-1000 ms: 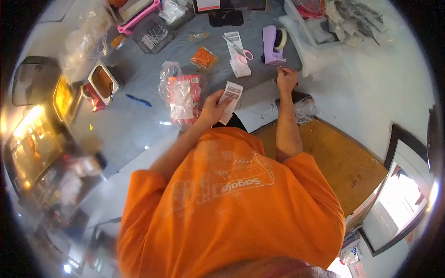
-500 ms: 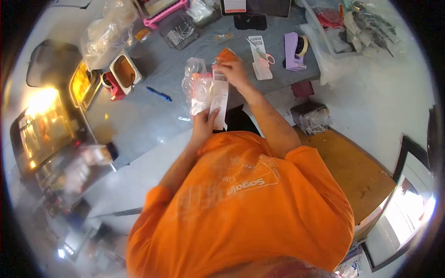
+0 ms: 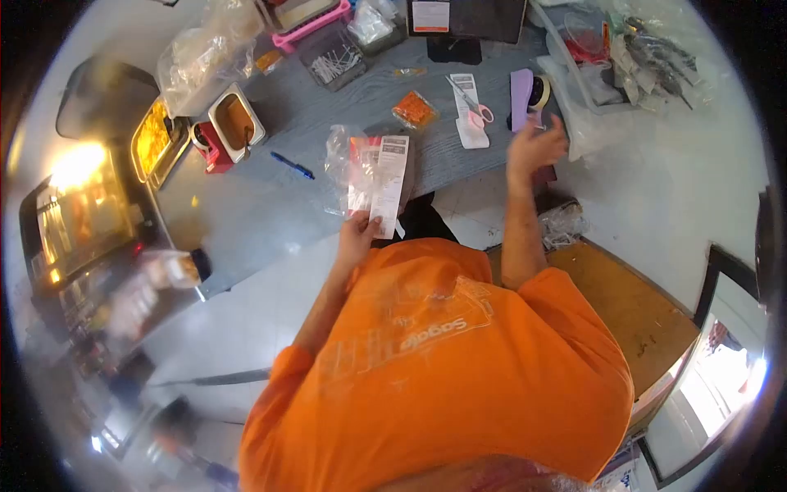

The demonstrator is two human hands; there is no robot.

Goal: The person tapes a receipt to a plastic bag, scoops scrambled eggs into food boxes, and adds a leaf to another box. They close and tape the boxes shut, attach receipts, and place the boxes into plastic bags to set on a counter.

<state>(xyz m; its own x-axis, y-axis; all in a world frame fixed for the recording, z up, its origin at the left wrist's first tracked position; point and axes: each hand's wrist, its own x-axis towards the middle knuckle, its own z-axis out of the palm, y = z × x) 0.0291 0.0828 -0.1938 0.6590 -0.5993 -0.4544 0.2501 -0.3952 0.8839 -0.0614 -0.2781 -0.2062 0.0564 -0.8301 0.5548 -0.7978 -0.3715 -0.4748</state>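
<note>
My left hand [image 3: 357,238] pinches the lower end of a long white printed receipt [image 3: 390,176] together with a clear plastic bag [image 3: 340,160] that has red and white contents. My right hand [image 3: 534,152] is at the front end of a purple tape dispenser [image 3: 520,94], fingers apart. A roll of tape [image 3: 539,92] sits in the dispenser. Between the hands, a small clear packet of orange bits [image 3: 415,109] lies on the grey table. Pink-handled scissors [image 3: 481,115] rest on another white paper slip [image 3: 470,135].
A blue pen [image 3: 292,166] lies on the table [image 3: 246,209]. Farther left stand a metal container of brown sauce [image 3: 237,125], a red tape dispenser [image 3: 215,152] and a tray of yellow food [image 3: 153,139]. A black tub [image 3: 332,61] and a clear bin [image 3: 602,98] line the back.
My right hand has left the orange packet and receipt and moved right to the purple tape dispenser. The packet now lies on the table. My left hand keeps the receipt and bag.
</note>
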